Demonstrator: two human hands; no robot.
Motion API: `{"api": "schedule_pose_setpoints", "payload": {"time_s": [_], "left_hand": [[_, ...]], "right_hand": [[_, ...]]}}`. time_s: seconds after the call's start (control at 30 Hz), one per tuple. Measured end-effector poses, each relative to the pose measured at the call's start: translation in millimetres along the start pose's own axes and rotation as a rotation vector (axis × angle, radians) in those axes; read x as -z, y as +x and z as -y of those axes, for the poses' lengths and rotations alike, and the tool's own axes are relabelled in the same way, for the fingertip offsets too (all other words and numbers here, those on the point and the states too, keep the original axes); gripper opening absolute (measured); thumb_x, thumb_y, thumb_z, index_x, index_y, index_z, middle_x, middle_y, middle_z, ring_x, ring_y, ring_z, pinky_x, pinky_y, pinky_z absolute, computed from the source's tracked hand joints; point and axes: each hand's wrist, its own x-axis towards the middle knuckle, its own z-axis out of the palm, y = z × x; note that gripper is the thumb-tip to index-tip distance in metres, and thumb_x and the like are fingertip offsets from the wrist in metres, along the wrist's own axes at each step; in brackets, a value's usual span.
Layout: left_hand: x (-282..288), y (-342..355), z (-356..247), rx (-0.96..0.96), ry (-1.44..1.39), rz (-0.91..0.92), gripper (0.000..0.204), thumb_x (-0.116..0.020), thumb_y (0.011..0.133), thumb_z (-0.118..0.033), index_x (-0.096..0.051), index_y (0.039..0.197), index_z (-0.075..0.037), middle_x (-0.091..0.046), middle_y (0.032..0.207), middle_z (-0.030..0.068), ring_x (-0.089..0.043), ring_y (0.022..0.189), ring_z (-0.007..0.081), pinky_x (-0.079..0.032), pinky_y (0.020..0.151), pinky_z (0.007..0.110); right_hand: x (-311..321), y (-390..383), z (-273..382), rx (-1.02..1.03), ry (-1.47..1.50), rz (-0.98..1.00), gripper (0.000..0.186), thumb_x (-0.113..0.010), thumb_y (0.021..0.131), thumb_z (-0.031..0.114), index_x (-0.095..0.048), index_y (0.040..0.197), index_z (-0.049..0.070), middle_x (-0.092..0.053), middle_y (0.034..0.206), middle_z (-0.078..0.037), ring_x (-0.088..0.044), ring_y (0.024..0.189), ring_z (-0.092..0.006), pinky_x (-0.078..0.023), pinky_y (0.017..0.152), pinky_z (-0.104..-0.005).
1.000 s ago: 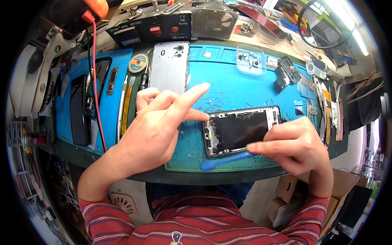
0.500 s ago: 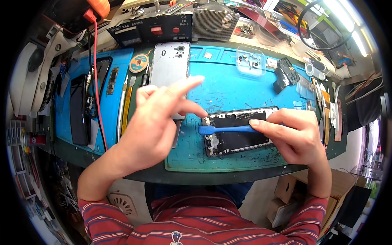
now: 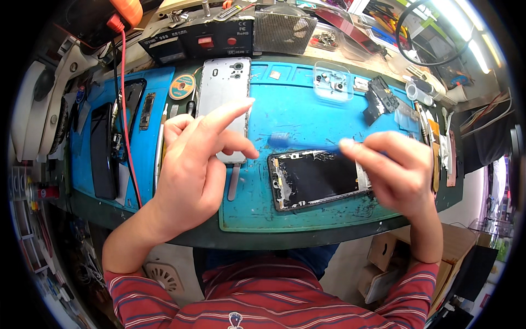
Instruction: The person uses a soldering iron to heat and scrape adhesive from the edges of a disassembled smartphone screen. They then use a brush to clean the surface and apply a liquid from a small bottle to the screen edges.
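My right hand (image 3: pixel 399 170) pinches the handle of a blue brush (image 3: pixel 312 143), smeared by motion, above the far edge of a phone frame. That frame, a black phone screen assembly (image 3: pixel 318 178) with whitish residue along its edges, lies flat on the blue work mat (image 3: pixel 307 118). My left hand (image 3: pixel 197 159) hovers to its left with nothing in it, index finger stretched out and fingers apart. Partly behind the left hand lies a silver phone back cover (image 3: pixel 223 82) with camera holes. A thin metal strip (image 3: pixel 233 183) shows beneath that cover's lower end.
A clear plastic box (image 3: pixel 333 82) of small parts stands at the far right of the mat, near a black phone part (image 3: pixel 379 101). To the left are a dark phone (image 3: pixel 104 151), a solder wire spool (image 3: pixel 182 86) and a red cable (image 3: pixel 125 98). A black power unit (image 3: pixel 197 43) stands behind.
The brush has lifted off the phone frame and moved toward its far edge, with my right hand rising slightly. My left hand has drawn back a little to the left.
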Motion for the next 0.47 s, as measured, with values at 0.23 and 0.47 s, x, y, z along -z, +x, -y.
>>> {"api": "schedule_pose_setpoints", "payload": {"time_s": [0.23,0.47], "left_hand": [[-5,-3,0,-0.086,0.015,0.011,0.068,-0.046,0.075,0.017,-0.065,0.136,-0.006,-0.084,0.103,-0.0004,-0.065,0.087,0.0143,-0.034,0.102,0.037],[-11,-10,3,-0.209,0.100,0.087,0.062,-0.051,0.068,0.018,-0.069,0.122,-0.005,-0.084,0.113,-0.0016,-0.068,0.091,0.0165,-0.037,0.094,0.037]], "right_hand": [[3,-2,5,0.025,-0.006,0.065,0.044,-0.075,0.078,0.006,-0.085,0.120,0.013,-0.069,0.087,-0.004,-0.070,0.071,-0.0213,-0.055,0.059,-0.0343],[4,-5,3,0.002,-0.062,0.037,0.047,-0.075,0.075,0.009,-0.086,0.120,0.017,-0.071,0.090,-0.003,-0.070,0.070,-0.0199,-0.057,0.059,-0.0341]]}}
